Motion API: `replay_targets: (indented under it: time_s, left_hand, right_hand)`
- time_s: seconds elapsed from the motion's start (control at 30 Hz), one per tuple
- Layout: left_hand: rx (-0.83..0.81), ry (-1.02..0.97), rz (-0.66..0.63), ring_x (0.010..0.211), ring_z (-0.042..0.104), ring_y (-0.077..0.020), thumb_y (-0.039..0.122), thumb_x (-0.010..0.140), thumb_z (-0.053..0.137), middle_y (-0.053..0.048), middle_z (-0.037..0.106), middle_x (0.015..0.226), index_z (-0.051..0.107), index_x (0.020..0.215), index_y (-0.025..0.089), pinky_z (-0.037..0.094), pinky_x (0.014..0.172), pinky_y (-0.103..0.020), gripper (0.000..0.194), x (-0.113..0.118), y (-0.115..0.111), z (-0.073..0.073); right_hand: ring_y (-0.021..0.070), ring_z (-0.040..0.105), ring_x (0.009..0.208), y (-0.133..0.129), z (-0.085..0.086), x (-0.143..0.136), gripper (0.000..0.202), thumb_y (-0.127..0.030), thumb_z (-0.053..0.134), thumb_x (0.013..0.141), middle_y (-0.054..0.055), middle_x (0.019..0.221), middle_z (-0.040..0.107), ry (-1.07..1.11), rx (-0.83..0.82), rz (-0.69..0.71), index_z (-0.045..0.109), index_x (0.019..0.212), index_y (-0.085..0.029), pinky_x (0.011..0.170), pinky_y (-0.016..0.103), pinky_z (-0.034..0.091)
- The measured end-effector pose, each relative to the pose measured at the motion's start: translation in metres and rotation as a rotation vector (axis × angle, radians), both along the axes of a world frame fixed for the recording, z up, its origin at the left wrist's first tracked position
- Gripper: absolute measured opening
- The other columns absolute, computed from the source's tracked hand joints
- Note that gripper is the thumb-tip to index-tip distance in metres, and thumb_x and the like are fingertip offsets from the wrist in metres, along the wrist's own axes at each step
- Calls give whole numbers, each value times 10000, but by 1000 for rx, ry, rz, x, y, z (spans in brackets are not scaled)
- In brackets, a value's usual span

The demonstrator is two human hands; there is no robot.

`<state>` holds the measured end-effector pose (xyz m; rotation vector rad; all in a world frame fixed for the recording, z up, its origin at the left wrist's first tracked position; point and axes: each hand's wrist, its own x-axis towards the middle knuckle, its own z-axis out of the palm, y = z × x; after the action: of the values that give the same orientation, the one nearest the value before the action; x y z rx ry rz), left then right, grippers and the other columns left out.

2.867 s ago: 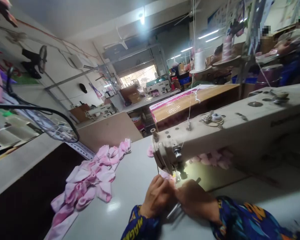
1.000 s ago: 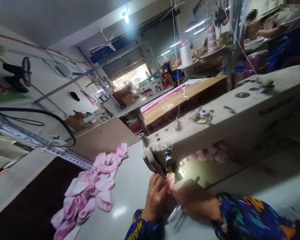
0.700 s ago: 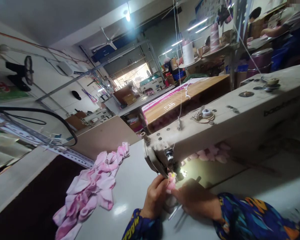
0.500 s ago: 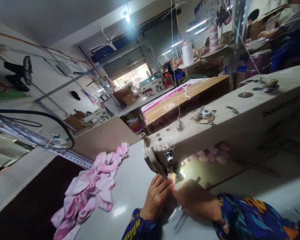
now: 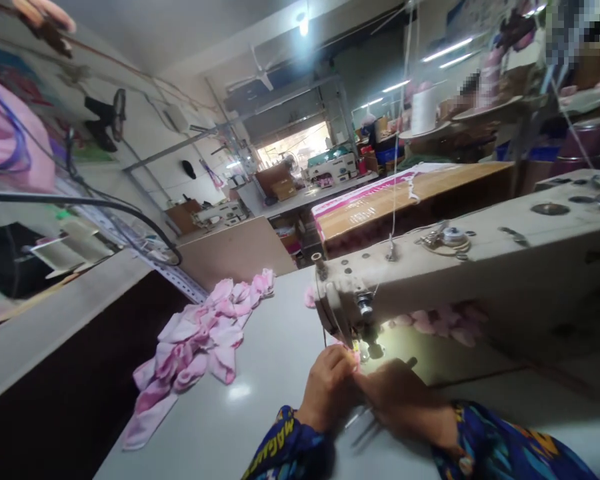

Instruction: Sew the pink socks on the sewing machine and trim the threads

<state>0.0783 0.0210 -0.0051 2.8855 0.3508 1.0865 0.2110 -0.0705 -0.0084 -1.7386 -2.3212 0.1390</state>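
Under the needle end of a white sewing machine [image 5: 430, 267], my left hand [image 5: 327, 387] pinches a small pink piece of fabric [image 5: 357, 360] with a bit of yellow. My right hand [image 5: 405, 400] is closed at the same fabric's near edge, its fingertips partly hidden. Out of the right hand sticks a thin metal tool [image 5: 356, 419], blurred, its kind unclear; a dark end pokes out on the far side. The machine's lamp lights the needle plate [image 5: 375, 353] just beyond both hands.
Pink and white fabric pieces [image 5: 200, 340] lie heaped on the table's left. More pink pieces [image 5: 445, 323] rest behind the machine arm. A cardboard box [image 5: 405, 200] stands beyond it, with a white thread cone [image 5: 424, 112] above. A black cable [image 5: 105, 200] crosses at left.
The whole view has swung left, so the machine and hands appear further right. A pink strip shows beyond the needle end now. Both hands keep their hold at the machine.
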Motion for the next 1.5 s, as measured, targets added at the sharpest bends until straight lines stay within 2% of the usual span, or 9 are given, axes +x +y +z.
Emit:
replay_targets:
  time_s: [0.17,0.3,0.53,0.7,0.83,0.93,1.23,1.37,1.5]
  left_hand:
    - [-9,-49,-8,744,601,-156,127,882,473,-47,640,749,578,816,191,533,666,-257,140,2,-4,-11]
    - [-6,-57,50,748,579,-167,103,860,467,-55,629,765,566,800,185,522,677,-269,142,5,-4,-16]
    - [-26,-28,66,646,535,-146,106,883,397,-36,563,702,535,797,185,465,559,-226,180,7,-10,-4]
    - [124,-48,109,694,575,-163,130,893,450,-21,595,672,556,742,203,495,662,-279,199,9,-10,3]
    - [101,-48,164,653,567,-160,122,888,438,-23,585,656,564,713,200,497,595,-254,229,10,-12,1]
    - [61,-27,203,659,563,-169,109,890,401,-34,588,698,591,807,198,506,574,-253,225,9,-14,-4]
    - [41,28,193,732,531,-201,68,856,373,-47,546,749,538,941,193,514,626,-301,224,11,-16,-9]
    - [-25,97,196,744,517,-203,64,819,385,-55,531,771,516,868,192,501,630,-305,190,12,-20,-9]
    - [-17,63,231,741,507,-208,69,793,410,-50,511,745,491,801,200,492,648,-318,154,14,-23,-9]
  right_hand:
    - [238,649,681,-1,-6,2,217,-79,462,797,81,773,688,-24,-1,25,602,947,-151,528,306,324]
    - [231,643,652,0,-6,4,210,-72,505,790,75,730,686,12,4,-11,619,945,-157,515,305,297]
    - [220,652,660,0,2,5,181,-74,488,811,72,737,691,14,1,-51,627,894,-156,523,296,315]
    - [240,658,721,1,5,2,234,-56,447,834,98,816,694,-7,-39,-47,609,985,-131,557,310,353]
    - [243,652,721,2,9,4,269,-51,461,804,92,826,693,-19,-46,-66,600,1017,-138,573,305,361]
    - [232,639,670,3,12,10,242,-61,456,787,79,788,687,-5,-44,-4,601,963,-143,550,299,344]
    - [212,638,633,5,-7,16,205,-94,463,808,45,745,680,74,54,59,576,962,-169,521,306,285]
    - [231,632,606,7,-14,15,226,-84,412,823,57,717,667,35,46,73,575,967,-146,502,333,272]
    - [228,631,607,6,-11,16,219,-82,406,811,60,710,666,17,59,88,578,928,-152,511,334,273]
